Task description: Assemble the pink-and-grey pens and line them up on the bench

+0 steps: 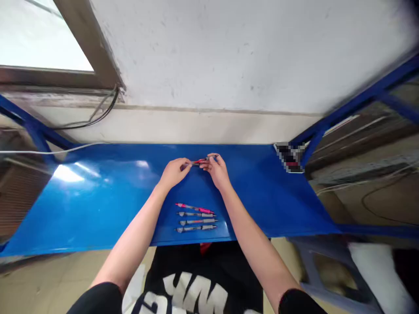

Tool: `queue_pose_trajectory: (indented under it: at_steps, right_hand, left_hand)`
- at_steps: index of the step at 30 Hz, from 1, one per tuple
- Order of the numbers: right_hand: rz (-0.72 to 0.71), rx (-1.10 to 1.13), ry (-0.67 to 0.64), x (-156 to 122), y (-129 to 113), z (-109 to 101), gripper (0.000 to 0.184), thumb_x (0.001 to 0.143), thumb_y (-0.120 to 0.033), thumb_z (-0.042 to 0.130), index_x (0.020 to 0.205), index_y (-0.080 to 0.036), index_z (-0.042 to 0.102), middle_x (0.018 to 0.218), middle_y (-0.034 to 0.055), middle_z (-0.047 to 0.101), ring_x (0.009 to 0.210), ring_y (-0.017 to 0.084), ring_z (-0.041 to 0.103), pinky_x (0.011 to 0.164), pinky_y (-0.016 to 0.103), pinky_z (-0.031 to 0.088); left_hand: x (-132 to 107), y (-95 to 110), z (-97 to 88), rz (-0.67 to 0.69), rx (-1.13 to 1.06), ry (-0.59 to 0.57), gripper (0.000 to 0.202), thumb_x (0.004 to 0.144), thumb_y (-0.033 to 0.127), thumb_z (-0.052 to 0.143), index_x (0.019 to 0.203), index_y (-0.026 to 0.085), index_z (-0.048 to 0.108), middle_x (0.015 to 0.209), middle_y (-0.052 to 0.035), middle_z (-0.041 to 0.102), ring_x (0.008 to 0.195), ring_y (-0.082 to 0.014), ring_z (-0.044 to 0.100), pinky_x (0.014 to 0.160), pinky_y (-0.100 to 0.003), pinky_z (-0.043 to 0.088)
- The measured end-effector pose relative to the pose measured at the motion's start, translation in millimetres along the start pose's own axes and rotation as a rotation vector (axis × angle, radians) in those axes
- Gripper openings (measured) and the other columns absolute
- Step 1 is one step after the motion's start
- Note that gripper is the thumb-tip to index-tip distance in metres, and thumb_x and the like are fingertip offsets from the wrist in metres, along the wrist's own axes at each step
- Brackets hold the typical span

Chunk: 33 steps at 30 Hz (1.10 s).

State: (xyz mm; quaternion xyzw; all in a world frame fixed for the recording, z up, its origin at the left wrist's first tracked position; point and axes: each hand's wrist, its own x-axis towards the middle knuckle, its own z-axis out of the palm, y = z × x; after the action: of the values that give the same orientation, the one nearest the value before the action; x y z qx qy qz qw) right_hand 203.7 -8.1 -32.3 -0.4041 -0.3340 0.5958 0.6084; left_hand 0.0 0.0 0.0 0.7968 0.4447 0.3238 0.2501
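Both hands meet over the middle of the blue table and hold one pen between them. My left hand pinches its left end. Its right end sits in the fingers of my right hand. The pen is grey with a red part and lies roughly level. Closer to me, near the table's front edge, several pens lie side by side in a neat row; the farthest one is pink, the others grey.
A white wall rises behind the table, with a window frame and loose cables at the upper left. Blue metal frame bars run at both sides. A small blurred object rests at the table's far right corner.
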Motion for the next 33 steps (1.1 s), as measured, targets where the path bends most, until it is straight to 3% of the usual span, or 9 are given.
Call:
queue_pose_trajectory:
  at_steps: [33]
  right_hand:
    - [0.026,0.014,-0.116,-1.7,-1.5,0.3,0.03,0.089,-0.047,0.072,0.103,-0.027,0.055,0.093,0.0027,0.081,0.073,0.017,0.076,0.063,0.025,0.055]
  left_hand:
    - [-0.9,3.8,-0.3,-0.007,0.001,0.012,0.016,0.097,0.027,0.058,0.1,0.02,0.072,0.09,-0.0042,0.075,0.074,-0.0175,0.063,0.07,-0.03,0.047]
